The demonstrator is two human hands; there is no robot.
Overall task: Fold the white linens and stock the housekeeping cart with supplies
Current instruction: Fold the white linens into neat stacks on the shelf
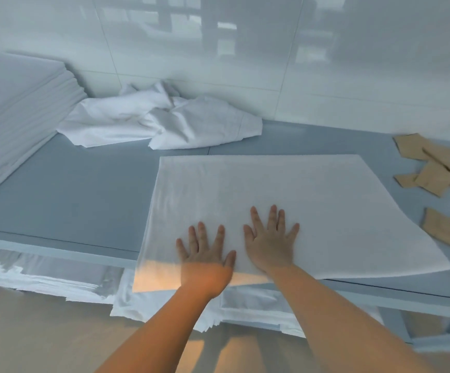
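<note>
Grey worktable (65, 189) against a tiled wall; your left hand (205, 254) and right hand (270, 242) lie spread flat on the folded sheet (299, 189) near its front edge; a folded stack (16, 109) sits finished, the crumpled linen (164, 122) waits, and no cart shows.

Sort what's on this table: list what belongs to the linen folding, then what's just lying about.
Belongs to the job:
flat white linen under left hand and right hand
crumpled linen
folded stack

Lying about:
tan packets
</note>
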